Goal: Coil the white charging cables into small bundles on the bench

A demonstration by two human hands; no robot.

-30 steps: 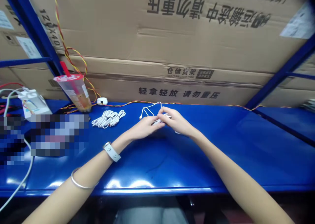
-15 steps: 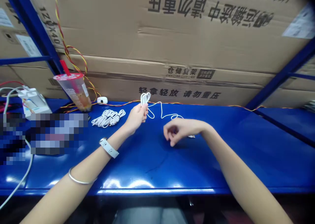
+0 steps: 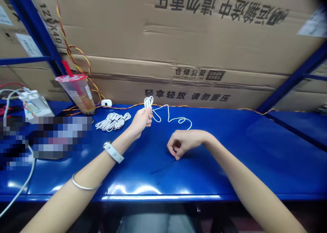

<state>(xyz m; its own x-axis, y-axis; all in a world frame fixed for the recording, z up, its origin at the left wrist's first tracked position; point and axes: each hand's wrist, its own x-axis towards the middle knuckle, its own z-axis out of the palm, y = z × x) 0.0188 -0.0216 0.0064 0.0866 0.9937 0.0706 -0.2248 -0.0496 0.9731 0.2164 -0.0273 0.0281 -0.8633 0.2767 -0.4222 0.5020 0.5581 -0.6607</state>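
Note:
My left hand (image 3: 141,121) is closed around a looped white cable (image 3: 148,102), whose coils stick up above the thumb and fingers. A loose length of this cable trails right across the blue tabletop (image 3: 143,168) and passes behind my right hand (image 3: 182,142). That hand is low over the table, wrist bent, with thumb and forefinger pinched together. A tiny dark spot shows at its fingertips, too small to name. Left of my left hand lies a bundle of coiled white cables (image 3: 112,121) with dark ties around them.
A plastic drink cup (image 3: 79,95) with a red straw stands at the back left, beside a small white case (image 3: 106,103). A white box (image 3: 35,105) and blurred items sit farther left. Large cartons (image 3: 163,48) and blue shelf posts (image 3: 288,79) close off the back.
My right hand has moved slightly left and down towards the tabletop, its thumb and forefinger closing to a pinch. My left hand still holds the looped cable in nearly the same place.

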